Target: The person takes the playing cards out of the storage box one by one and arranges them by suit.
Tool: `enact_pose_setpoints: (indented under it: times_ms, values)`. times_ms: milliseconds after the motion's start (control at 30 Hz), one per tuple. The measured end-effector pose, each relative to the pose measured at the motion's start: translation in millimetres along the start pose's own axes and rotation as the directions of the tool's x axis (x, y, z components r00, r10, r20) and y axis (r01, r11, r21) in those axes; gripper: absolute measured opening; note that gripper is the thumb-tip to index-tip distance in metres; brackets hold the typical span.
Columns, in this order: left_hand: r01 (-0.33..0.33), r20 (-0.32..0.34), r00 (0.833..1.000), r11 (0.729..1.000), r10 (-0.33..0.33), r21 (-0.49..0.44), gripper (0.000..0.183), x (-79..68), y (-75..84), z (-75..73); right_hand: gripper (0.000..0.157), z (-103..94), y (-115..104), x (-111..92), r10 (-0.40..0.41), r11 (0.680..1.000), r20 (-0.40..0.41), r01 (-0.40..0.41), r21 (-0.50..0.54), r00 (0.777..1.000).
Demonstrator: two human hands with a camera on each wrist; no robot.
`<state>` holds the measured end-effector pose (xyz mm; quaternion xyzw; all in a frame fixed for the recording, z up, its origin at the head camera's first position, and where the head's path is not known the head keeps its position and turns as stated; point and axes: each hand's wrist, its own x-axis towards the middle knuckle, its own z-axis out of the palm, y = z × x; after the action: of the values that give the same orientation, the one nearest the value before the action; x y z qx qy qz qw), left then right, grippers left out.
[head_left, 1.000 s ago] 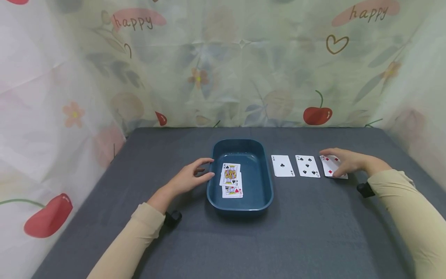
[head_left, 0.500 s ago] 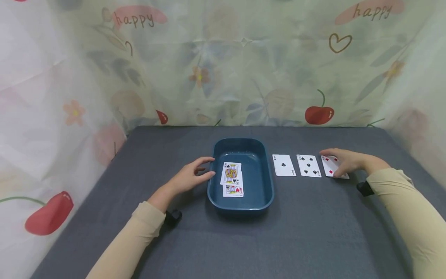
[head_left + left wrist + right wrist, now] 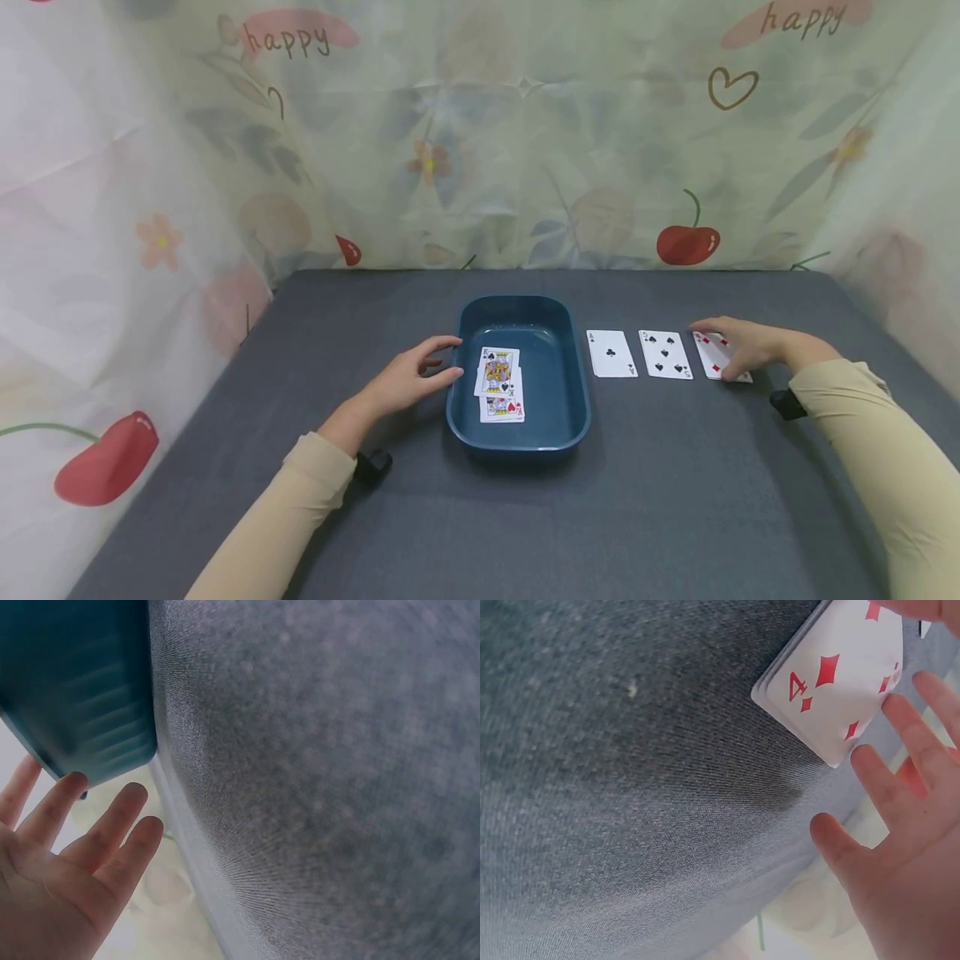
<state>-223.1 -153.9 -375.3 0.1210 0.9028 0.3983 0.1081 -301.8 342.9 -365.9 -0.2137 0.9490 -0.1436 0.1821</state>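
Observation:
A dark blue rectangular bin (image 3: pixel 551 433) holds two overlapping playing cards, the king of spades (image 3: pixel 497 372) above the king of hearts (image 3: pixel 502 408). At the bin's left wall is my left hand (image 3: pixel 405 379), fingers extended and spread; in the left wrist view the fingertips are close beside the bin's outside, contact unclear. My right hand (image 3: pixel 761 343) arches over the four of diamonds (image 3: pixel 825 682), top card of a small stack lying on the cloth. Its thumb reaches one side and its spread fingers the other. The hand hides part of that card in the head view.
Face up between the bin and my right hand lie the ace of clubs (image 3: pixel 611 354) and the five of spades (image 3: pixel 665 355). Dark grey cloth (image 3: pixel 637 500) covers the table. A patterned curtain (image 3: pixel 517 167) hangs along the back and sides.

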Motion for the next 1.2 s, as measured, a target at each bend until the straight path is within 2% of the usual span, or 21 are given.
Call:
enact_pose_setpoints:
  times_ms: [200, 367, 500, 700, 867, 1200]
  values:
    - [0.002, 0.000, 1.000, 1.000, -0.002, 0.001, 0.056, 0.6, -1.0, 0.4, 0.081, -1.1, -1, -2, -0.009, 1.000, -0.017, 0.010, 0.026, 1.000]
    - [0.004, 0.001, 1.000, 1.000, -0.004, -0.003, 0.055, 0.7, -1.3, 0.2, 0.081, -5.3, -10, -7, -0.060, 0.992, -0.098, 0.070, 0.101, 0.993]
    - [0.004, 0.005, 1.000, 1.000, -0.004, -0.005, 0.055, 0.2, -1.3, -0.5, 0.080, -8.9, -25, -5, -0.099, 0.981, -0.151, 0.122, 0.153, 0.984]
    - [0.008, 0.010, 1.000, 1.000, -0.008, -0.006, 0.055, -0.5, -0.4, -1.4, 0.071, -19.8, -67, 5, -0.136, 0.965, -0.195, 0.175, 0.195, 0.971]
    - [0.004, 0.008, 1.000, 1.000, -0.004, -0.009, 0.055, -0.3, -0.5, -0.9, 0.062, -27.9, -107, 12, -0.185, 0.943, -0.241, 0.241, 0.229, 0.953]
    - [-0.007, 0.007, 1.000, 1.000, 0.007, -0.008, 0.056, 1.3, -1.2, 0.8, 0.051, -26.4, -177, 31, -0.257, 0.886, -0.277, 0.340, 0.314, 0.926]
